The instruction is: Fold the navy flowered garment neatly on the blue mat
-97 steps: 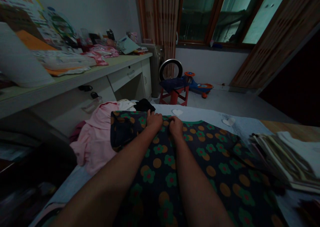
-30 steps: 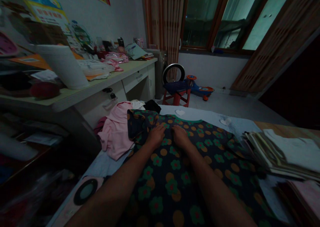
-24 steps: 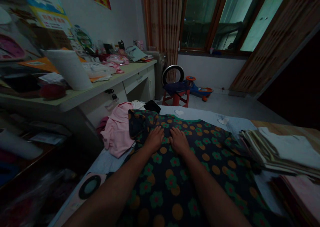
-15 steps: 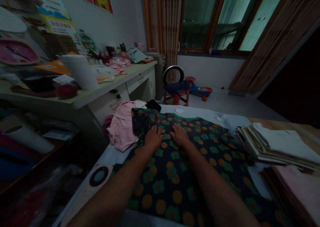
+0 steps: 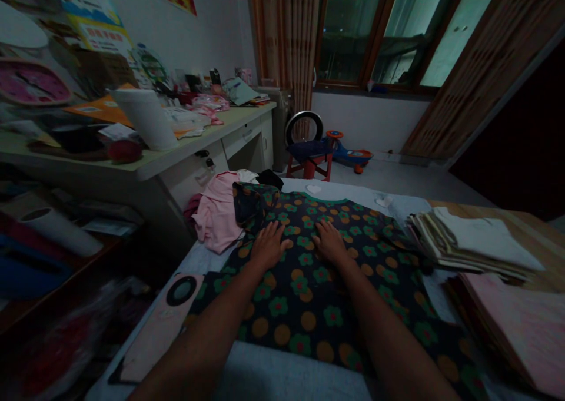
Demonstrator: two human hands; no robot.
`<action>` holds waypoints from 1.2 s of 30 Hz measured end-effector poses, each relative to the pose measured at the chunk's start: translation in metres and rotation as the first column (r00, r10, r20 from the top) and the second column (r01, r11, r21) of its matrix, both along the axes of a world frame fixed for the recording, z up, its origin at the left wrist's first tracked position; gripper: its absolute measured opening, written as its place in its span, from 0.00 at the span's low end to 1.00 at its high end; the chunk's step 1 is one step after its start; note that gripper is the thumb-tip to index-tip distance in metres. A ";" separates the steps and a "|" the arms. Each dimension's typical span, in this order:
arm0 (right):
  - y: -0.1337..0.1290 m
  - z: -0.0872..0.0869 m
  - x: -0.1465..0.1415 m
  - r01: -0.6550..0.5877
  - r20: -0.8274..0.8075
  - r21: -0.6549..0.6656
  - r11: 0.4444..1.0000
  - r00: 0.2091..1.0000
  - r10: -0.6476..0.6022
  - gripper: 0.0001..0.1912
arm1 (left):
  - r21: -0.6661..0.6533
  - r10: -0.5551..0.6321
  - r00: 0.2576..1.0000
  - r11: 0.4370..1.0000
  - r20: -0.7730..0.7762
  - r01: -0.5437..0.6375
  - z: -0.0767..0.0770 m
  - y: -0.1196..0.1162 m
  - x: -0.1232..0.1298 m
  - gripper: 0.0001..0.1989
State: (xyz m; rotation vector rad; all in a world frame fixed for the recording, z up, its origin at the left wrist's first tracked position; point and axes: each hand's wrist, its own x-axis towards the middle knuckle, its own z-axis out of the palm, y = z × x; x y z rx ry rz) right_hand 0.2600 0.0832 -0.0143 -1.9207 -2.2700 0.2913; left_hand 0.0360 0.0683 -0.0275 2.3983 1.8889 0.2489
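A dark shirt [image 5: 304, 277] patterned with green flowers and orange dots lies spread over the cloth-covered table. My left hand [image 5: 268, 247] rests flat on its upper left part, fingers stretched out. On the upper middle, below the neckline, my right hand [image 5: 330, 242] lies palm down with its fingers spread. Neither hand grips the fabric. The shirt's left sleeve looks bunched near a pink garment [image 5: 217, 212]. My right forearm covers part of the shirt's lower right.
Folded clothes [image 5: 477, 242] are stacked at the right, with a pink folded pile [image 5: 521, 324] nearer me. A pink phone-like case [image 5: 163, 324] with a dark ring lies at the table's left edge. A cluttered desk [image 5: 194, 148] stands left; a red stool [image 5: 309, 166] is beyond.
My hands have moved slightly apart across the shirt and stay flat. The shirt's bottom hem now shows, with blue-grey cloth below it. The view has shifted a little.
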 end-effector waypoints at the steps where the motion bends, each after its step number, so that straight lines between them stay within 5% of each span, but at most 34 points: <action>1: -0.003 0.003 -0.003 -0.007 0.003 -0.008 1.000 1.000 0.007 0.27 | 0.001 0.015 1.000 1.000 -0.005 -0.015 0.000 0.000 0.000 0.29; 6: -0.023 0.006 -0.019 -0.120 -0.033 0.044 0.992 0.992 0.122 0.22 | -0.008 0.067 0.997 0.998 -0.029 -0.068 0.000 -0.001 0.003 0.30; 15: -0.030 -0.013 -0.015 -0.113 -0.140 0.135 0.984 0.981 0.132 0.22 | -0.044 0.215 0.976 0.975 -0.041 -0.217 0.004 0.005 0.008 0.34; 21: -0.029 -0.013 -0.012 -0.119 -0.181 0.180 0.976 0.972 0.152 0.20 | 0.089 0.299 0.954 0.951 -0.014 -0.297 0.004 0.005 0.012 0.32; 25: -0.026 -0.012 -0.010 -0.100 -0.224 0.218 0.971 0.963 0.149 0.16 | 0.121 0.130 0.991 0.984 0.021 -0.132 0.001 0.008 0.002 0.22; 29: -0.025 -0.008 -0.011 -0.082 -0.203 0.208 0.975 0.971 0.125 0.16 | 0.052 -0.030 0.996 0.998 0.080 0.026 -0.002 0.011 -0.007 0.22; 36: -0.026 -0.007 -0.013 -0.011 -0.042 0.087 0.996 0.999 0.015 0.24 | 0.023 0.076 0.997 0.997 0.014 -0.076 0.001 0.007 -0.003 0.26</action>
